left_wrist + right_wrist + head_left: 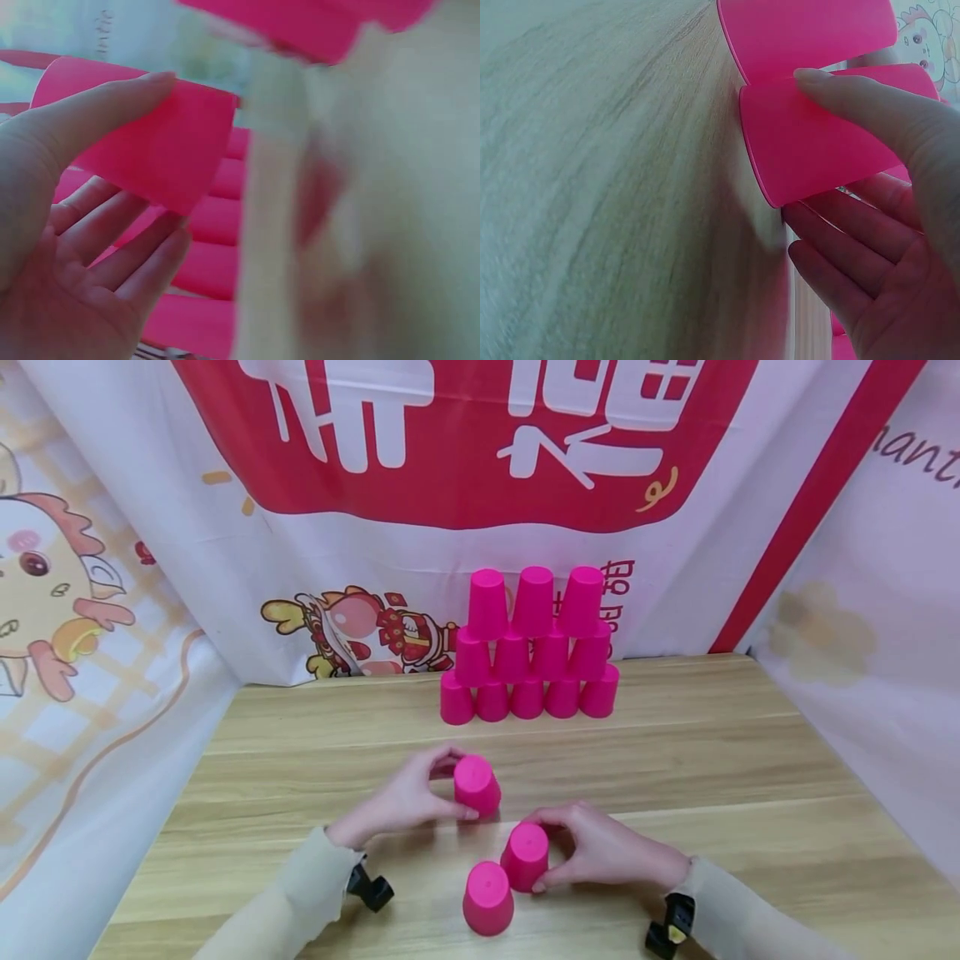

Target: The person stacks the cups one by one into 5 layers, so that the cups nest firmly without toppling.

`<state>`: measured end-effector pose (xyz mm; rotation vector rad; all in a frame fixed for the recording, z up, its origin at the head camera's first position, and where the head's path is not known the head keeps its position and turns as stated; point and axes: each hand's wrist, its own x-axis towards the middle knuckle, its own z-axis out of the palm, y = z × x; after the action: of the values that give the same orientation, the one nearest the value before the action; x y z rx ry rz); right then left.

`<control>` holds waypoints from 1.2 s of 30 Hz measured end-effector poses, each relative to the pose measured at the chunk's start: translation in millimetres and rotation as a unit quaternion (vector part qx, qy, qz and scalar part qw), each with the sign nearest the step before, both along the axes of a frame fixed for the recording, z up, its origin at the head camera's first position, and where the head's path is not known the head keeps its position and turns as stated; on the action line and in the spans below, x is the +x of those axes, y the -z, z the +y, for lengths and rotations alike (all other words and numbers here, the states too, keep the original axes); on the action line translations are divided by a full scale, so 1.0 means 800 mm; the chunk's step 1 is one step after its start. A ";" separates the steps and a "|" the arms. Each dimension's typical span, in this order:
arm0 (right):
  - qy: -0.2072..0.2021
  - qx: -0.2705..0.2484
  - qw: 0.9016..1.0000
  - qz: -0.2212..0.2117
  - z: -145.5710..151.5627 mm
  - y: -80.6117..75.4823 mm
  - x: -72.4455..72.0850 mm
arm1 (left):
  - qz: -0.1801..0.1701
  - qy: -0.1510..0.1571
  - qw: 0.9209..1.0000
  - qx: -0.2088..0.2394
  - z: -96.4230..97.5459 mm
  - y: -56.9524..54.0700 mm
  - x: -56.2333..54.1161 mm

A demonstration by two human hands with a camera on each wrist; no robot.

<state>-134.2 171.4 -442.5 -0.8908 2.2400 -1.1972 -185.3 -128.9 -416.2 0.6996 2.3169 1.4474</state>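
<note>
My left hand (405, 797) holds a pink cup (477, 787), its base facing up, between thumb and fingers. In the left wrist view the thumb lies along this cup's side (165, 142), with the fingers around the opposite side. Closer to the front edge, my right hand (600, 847) grips a second upside-down pink cup (525, 857); the right wrist view shows its rim (832, 135) close to the table surface. A third pink cup (488, 900) stands upside down just left of that one, beside it, with no hand on it.
Behind the hands, a stepped wall of several upside-down pink cups (527, 700) rises in three rows on the wooden table (322, 727). A printed cloth (420, 543) hangs behind the table, and more cloth hangs at both sides.
</note>
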 end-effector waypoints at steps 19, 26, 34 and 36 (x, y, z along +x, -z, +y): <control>-0.004 -0.003 1.000 -0.011 0.002 0.002 -0.001 | 0.201 -0.115 0.954 0.191 0.052 -0.190 -0.072; -0.003 -0.001 1.000 -0.016 0.003 0.002 -0.002 | 0.187 -0.155 0.953 0.180 0.075 -0.233 -0.113; -0.003 -0.001 1.000 -0.013 0.004 0.002 -0.001 | 0.175 -0.168 0.960 0.138 0.092 -0.220 -0.171; -0.003 -0.001 1.000 -0.010 0.004 0.002 -0.001 | 0.166 -0.174 0.962 0.128 0.094 -0.216 -0.177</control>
<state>-134.8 174.4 -444.3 -0.8818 2.2189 -1.2009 -327.0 -53.6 -243.7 0.6700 2.6348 1.9432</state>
